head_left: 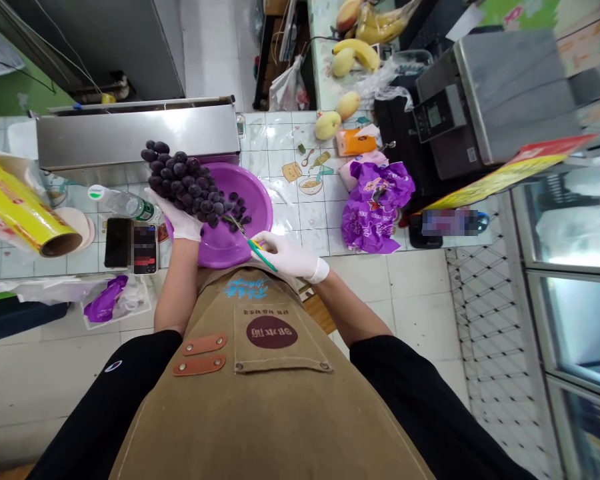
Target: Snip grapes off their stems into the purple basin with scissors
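My left hand (179,217), in a white glove, is closed under a large bunch of dark purple grapes (183,180) and holds it up over a purple plastic basin (260,193). My right hand (285,257), also gloved, grips a pair of small scissors with green and yellow handles (260,253). Their tip points at the stems at the bunch's lower right. A few loose grapes (240,217) lie in the basin.
A steel box (135,137) stands behind the basin. A water bottle (123,202), two phones (133,245) and a yellow cling-film roll (23,210) lie at the left. A purple bag (375,203), mangoes (337,115), bananas and a scale (485,100) are at the right.
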A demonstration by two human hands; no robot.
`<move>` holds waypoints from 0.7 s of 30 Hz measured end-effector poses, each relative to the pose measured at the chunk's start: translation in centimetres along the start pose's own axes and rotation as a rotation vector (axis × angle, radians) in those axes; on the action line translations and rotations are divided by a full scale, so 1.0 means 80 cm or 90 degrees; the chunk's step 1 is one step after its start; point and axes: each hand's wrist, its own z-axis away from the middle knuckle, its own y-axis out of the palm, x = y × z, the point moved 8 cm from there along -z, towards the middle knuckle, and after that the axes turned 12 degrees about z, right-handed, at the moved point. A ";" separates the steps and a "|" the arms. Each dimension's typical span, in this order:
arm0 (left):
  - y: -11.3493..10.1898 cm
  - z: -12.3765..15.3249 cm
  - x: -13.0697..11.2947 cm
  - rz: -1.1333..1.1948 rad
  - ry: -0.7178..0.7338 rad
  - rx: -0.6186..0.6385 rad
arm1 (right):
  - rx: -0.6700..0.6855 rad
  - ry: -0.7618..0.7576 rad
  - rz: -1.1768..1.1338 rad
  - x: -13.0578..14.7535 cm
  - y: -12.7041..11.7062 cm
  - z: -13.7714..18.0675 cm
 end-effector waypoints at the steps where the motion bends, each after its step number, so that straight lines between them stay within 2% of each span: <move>1: 0.000 -0.001 -0.001 0.006 0.001 0.016 | 0.018 -0.012 -0.040 0.003 0.001 0.000; 4: 0.002 0.001 -0.001 0.050 -0.005 0.052 | 0.065 -0.019 -0.110 0.011 0.003 0.002; 11: 0.006 0.008 0.000 0.042 -0.005 0.047 | 0.151 -0.018 -0.154 0.022 0.008 0.010; 13: 0.010 0.011 -0.002 0.013 0.008 0.053 | 0.133 -0.028 -0.119 0.025 0.005 0.013; 17: 0.008 0.013 -0.006 -0.072 0.017 0.021 | 0.028 -0.055 0.049 0.038 -0.008 0.027; 21: 0.009 0.007 -0.011 -0.075 0.032 0.051 | 0.028 -0.044 0.143 0.054 -0.005 0.038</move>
